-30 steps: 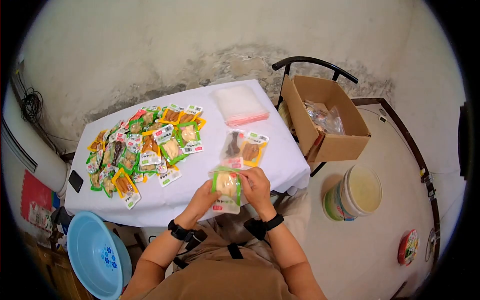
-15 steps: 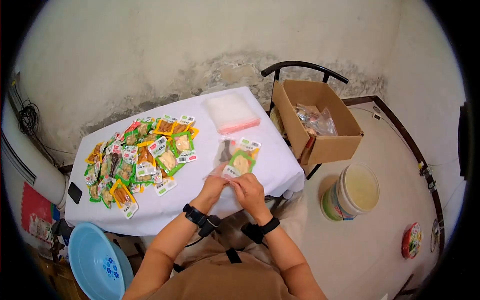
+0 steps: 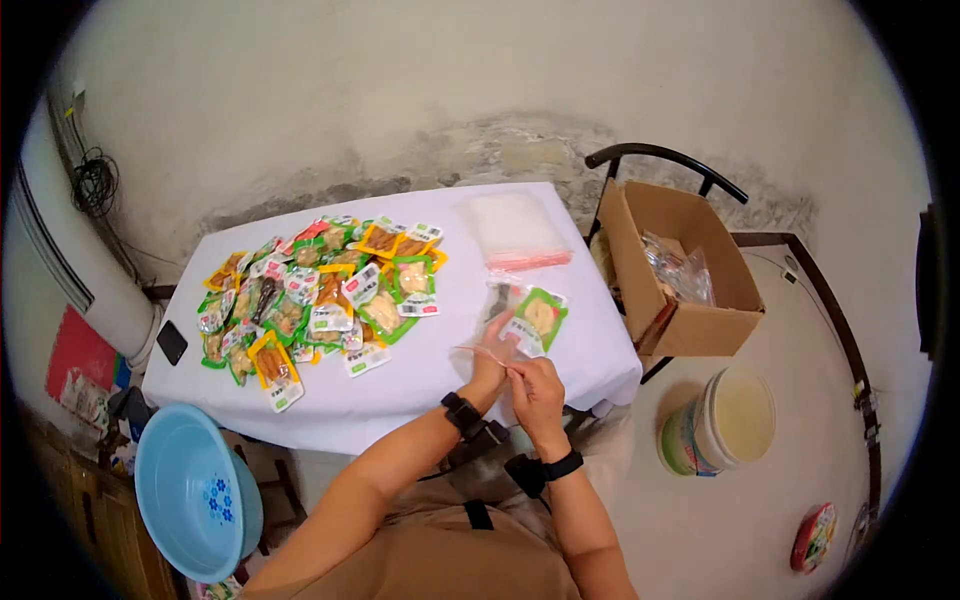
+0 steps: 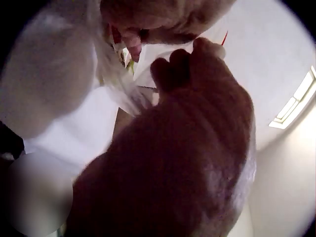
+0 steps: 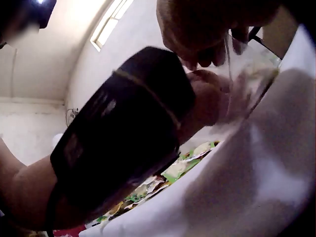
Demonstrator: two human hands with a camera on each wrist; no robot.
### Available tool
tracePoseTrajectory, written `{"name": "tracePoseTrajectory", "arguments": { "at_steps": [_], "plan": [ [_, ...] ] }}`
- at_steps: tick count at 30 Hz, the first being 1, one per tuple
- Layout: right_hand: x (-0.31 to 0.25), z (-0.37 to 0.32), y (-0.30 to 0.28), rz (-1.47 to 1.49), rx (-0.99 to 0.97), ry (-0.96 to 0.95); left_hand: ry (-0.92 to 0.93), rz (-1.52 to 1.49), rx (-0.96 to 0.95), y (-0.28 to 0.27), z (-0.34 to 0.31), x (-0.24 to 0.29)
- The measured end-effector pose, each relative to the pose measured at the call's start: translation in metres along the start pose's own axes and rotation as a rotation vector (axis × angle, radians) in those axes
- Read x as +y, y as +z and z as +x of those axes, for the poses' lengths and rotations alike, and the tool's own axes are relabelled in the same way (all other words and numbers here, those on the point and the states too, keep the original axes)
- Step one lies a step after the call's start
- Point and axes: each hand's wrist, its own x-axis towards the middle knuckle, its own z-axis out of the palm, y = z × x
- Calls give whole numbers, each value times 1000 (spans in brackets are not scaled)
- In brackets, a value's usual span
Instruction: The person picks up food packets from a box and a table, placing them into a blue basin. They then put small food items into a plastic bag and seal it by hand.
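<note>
In the head view the left hand (image 3: 490,358) reaches into the mouth of a clear bag (image 3: 465,354), fingers extended under the film. The right hand (image 3: 540,395) pinches the bag's reddish rim beside the left wrist. Just beyond the left fingertips lies a green-edged food packet (image 3: 541,316), with a dark packet (image 3: 499,298) to its left; whether both are inside the bag is unclear. The right wrist view shows the film around the left hand (image 5: 210,94), below the right hand (image 5: 212,32). In the left wrist view, the right hand (image 4: 182,138) has curled fingers.
A pile of food packets (image 3: 315,300) covers the table's left part, near a phone (image 3: 171,342). Clear bags (image 3: 515,228) are stacked at the back. Around the table stand a cardboard box (image 3: 710,328) on a chair, a bucket (image 3: 742,415) and a blue basin (image 3: 188,490).
The green-edged packet has moved from the hands to beside the dark packet, over the yellow-edged one. The left hand has slid forward into the bag; the right hand now pinches its rim. The view has shifted.
</note>
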Motion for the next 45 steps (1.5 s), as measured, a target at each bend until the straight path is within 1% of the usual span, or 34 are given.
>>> {"name": "tracePoseTrajectory", "arguments": {
  "at_steps": [1,3,5,7,8,9,11,12,13,15,16,18,19,20,21,22,23,24,25,27,28,29,30,31,32,33,35,36,37,38,39,41,43,45],
  "plan": [
    [1,-1,0,-18,5,-1,1,-1,12,3,2,3],
    [0,0,0,-2,7,-7,-216,88,63,9,7,13],
    [1,0,2,25,27,-13,-163,50,95,10,14,-9],
    [5,-3,1,26,12,-2,20,311,-24,9,15,-8],
    [5,-3,1,19,20,9,5,637,-149,6,20,-4],
    [6,-2,1,15,26,16,6,638,-124,1,19,-8],
    [5,-2,2,54,4,14,524,731,-128,-9,14,-22],
    [4,-2,2,61,2,32,288,387,-196,-10,4,-11],
    [4,-2,3,66,3,52,292,395,-162,-17,-8,6],
    [4,-3,6,97,-8,57,327,839,-403,-29,-32,39],
    [6,-4,8,106,2,75,325,845,-380,-31,-32,47],
    [9,-7,10,108,-13,82,51,1214,-853,-29,-26,58],
    [9,-8,12,94,-15,99,44,1214,-840,-29,-23,41],
    [7,-8,12,96,-18,99,289,1198,-684,-30,-19,8],
    [6,-7,13,98,-22,95,529,1168,-523,-29,-22,15],
    [7,-8,13,95,-7,104,617,1184,-484,-28,-21,21],
    [7,-8,13,91,9,114,619,1182,-482,-26,-21,27],
    [7,-8,11,88,9,113,415,1197,-652,-25,-29,66],
    [8,-8,9,98,9,149,207,1198,-819,-32,-37,89],
    [10,-6,5,102,15,183,337,1002,-794,-66,-61,84],
    [12,-5,4,91,12,162,312,747,-816,-93,-65,91],
    [13,-7,3,82,12,150,63,704,-531,-146,-64,124],
    [11,-7,2,83,14,156,115,773,-228,-176,-59,132],
    [7,-5,1,80,-1,163,164,976,13,-205,-52,149],
    [4,-5,1,79,-15,168,501,1152,330,-220,-49,162],
    [4,-6,2,83,-13,168,523,1367,430,-269,-31,144],
    [6,-7,7,108,-9,172,198,1458,350,-307,-21,164],
    [7,-8,8,106,-5,173,201,1458,345,-320,-17,158],
    [7,-9,9,111,-7,158,218,1591,395,-333,-10,147],
    [7,-9,10,115,-7,142,239,1724,445,-330,-7,150],
    [8,-9,11,110,-2,143,243,1722,439,-327,-3,153],
    [9,-9,9,95,-11,120,-85,1756,388,-316,2,167],
    [11,-9,7,81,-11,122,-109,1756,367,-313,5,172],
    [10,-9,6,74,-13,124,-43,1769,321,-322,10,168]
  ]
}}
